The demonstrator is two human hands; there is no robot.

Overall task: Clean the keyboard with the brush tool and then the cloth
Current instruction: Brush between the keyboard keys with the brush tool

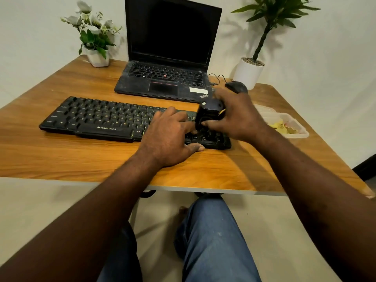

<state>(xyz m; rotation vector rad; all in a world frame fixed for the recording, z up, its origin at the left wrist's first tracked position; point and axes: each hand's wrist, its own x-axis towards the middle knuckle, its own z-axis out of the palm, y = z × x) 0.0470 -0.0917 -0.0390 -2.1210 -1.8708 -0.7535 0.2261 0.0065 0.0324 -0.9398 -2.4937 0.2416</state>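
A black Zebronics keyboard lies across the wooden table. My right hand is shut on a black brush tool with a yellow detail, held upright over the keyboard's right end, its lower part touching the keys. My left hand rests flat on the keyboard's right-centre keys with fingers spread and the thumb on the table edge of the keyboard. The keyboard's number-pad area is partly hidden by both hands. No cloth is clearly visible.
An open black laptop stands behind the keyboard. A black mouse with its cable sits right of it. A clear plastic container with yellowish contents lies at the right. White flower pot back left, potted plant back right.
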